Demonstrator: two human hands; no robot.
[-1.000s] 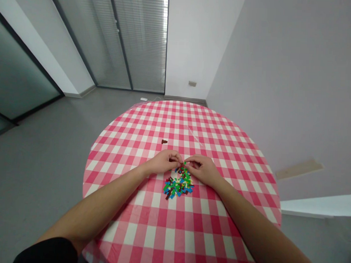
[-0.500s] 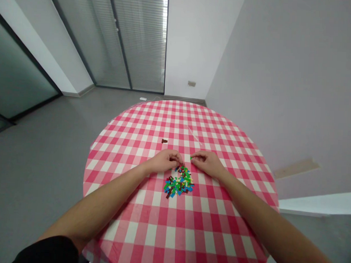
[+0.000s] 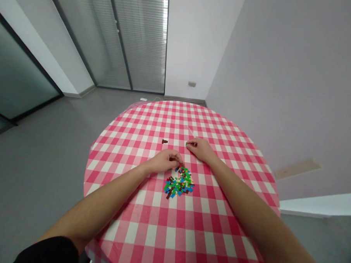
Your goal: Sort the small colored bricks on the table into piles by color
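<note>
A heap of small toy bricks (image 3: 177,186) in green, blue, dark red, brown and yellow lies in front of me. My left hand (image 3: 167,160) rests at the heap's far left edge, its fingers curled down with thumb and fingertips close together. What they hold, if anything, is too small to make out. Beyond the heap, to the right, my right hand (image 3: 200,148) pinches a small green brick (image 3: 187,144) between thumb and fingertips, just above the cloth. Several dark brown bricks (image 3: 165,141) sit together farther off, left of my right hand.
The round table wears a red-and-white checked cloth (image 3: 200,225). Past its far edge stand a glass partition with blinds (image 3: 144,41) and a white wall with a socket plate (image 3: 192,84). A small white object (image 3: 143,99) is on the floor behind the table.
My right hand has moved away from me and slightly left with the green brick, from beside the heap towards the brown bricks. My left hand has stayed at the heap.
</note>
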